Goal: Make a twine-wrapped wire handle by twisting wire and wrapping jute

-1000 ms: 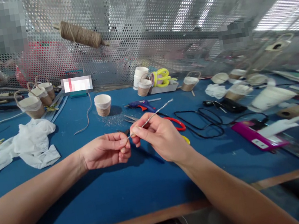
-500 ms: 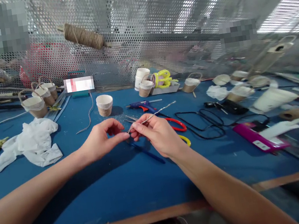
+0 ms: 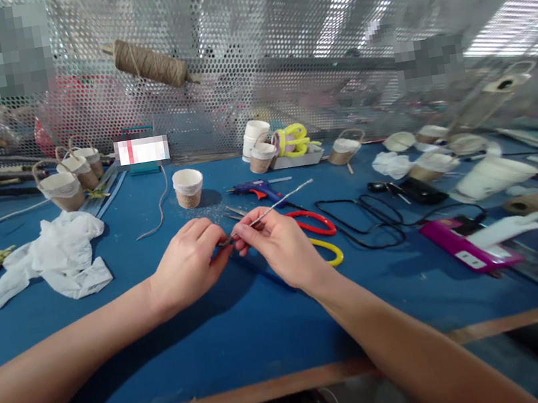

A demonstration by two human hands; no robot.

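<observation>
A thin twisted silvery strand [image 3: 279,204] slants up to the right above the blue table [image 3: 249,339]. My right hand [image 3: 280,247] pinches it near its lower end with thumb and forefinger. My left hand [image 3: 190,264] meets it from the left, fingertips pressed on the strand's lower tip. Both hands hover just above the tabletop, knuckles almost touching. Directly behind them lie red-handled scissors [image 3: 313,222] and a yellow handle [image 3: 330,253].
A blue glue gun [image 3: 256,190], a small paper cup [image 3: 188,186], white crumpled cloth [image 3: 49,258], little twine baskets [image 3: 62,188], black cord [image 3: 362,214] and a magenta packet [image 3: 462,243] lie around. A twine spool [image 3: 150,63] hangs on the perforated screen; a person sits behind it.
My left hand turned over and rose from a low palm-up pinch to fingertips on the strand's end. Both hands drifted slightly away from me; the strand stays in my right hand.
</observation>
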